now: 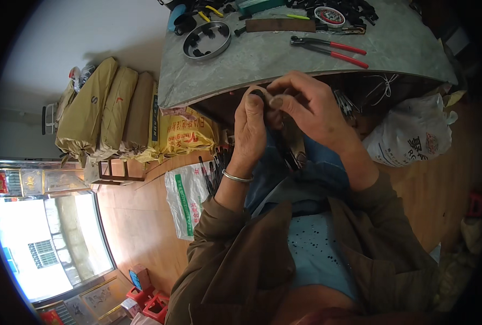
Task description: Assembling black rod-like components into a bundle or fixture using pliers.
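Observation:
My left hand (249, 130), a silver bangle on its wrist, is closed around a small black rod-like piece. The dark rounded end (258, 93) of that piece shows beside the thumb; the rest is hidden. Right beside it, my right hand (318, 105) has its fingers curled and its thumb bent in toward the same end. Whatever lies between these fingers is too small to make out. Below the hands, several dark thin rods (292, 160) lie over my lap. Both hands are just in front of the near edge of the grey table (241, 73).
On the table are a round metal dish (226, 45) with black parts, red-handled pincers (333, 47), a brown block (280, 25) and a round tin (330, 17). Tan sacks (92, 111) stand at left, a white plastic bag (411, 132) at right. Black rods rest on a bag (178, 203).

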The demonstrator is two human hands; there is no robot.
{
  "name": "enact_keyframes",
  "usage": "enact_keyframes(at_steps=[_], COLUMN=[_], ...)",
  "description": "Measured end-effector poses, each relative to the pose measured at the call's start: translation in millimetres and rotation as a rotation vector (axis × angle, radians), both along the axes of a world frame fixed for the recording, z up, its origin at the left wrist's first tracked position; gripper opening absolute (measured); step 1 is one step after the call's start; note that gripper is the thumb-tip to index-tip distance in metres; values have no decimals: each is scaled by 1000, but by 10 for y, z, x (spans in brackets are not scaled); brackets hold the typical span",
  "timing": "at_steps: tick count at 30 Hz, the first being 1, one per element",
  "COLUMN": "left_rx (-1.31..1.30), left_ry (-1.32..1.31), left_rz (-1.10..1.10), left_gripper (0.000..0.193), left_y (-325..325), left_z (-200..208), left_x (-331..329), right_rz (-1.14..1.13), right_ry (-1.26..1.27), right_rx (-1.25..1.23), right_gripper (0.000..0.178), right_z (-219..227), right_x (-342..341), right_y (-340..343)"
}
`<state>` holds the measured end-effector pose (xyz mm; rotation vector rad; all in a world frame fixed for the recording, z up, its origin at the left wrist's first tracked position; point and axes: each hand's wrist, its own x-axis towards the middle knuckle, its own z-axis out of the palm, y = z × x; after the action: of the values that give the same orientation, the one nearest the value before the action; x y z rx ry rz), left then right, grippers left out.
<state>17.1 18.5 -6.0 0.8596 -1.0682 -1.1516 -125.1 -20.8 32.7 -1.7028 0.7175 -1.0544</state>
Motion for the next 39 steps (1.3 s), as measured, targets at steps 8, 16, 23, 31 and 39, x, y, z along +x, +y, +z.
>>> enact_keyframes(at_steps=[8, 16, 23, 31, 39], left_rx=[33, 34, 37, 95, 191], left_ry=[47, 62, 69, 125, 134], left_rz=[76, 138, 96, 72, 105], left_gripper=[48, 47, 49, 63, 54], left_y=[76, 16, -26, 18, -8], left_z=[14, -47, -34, -129, -25], left_x=[-128, -162, -232, -147, -127], right_rz=[209, 182, 52, -584, -426], right_ry=[-137, -113, -93, 681, 821], right_rx=[532, 494, 328, -618, -811], right_gripper=[22, 24, 27, 22, 23], right_z=[-152, -207, -24, -470, -685], right_x=[35, 23, -236, -957, -1072], right_y=[-155, -72, -208, -1222, -1620])
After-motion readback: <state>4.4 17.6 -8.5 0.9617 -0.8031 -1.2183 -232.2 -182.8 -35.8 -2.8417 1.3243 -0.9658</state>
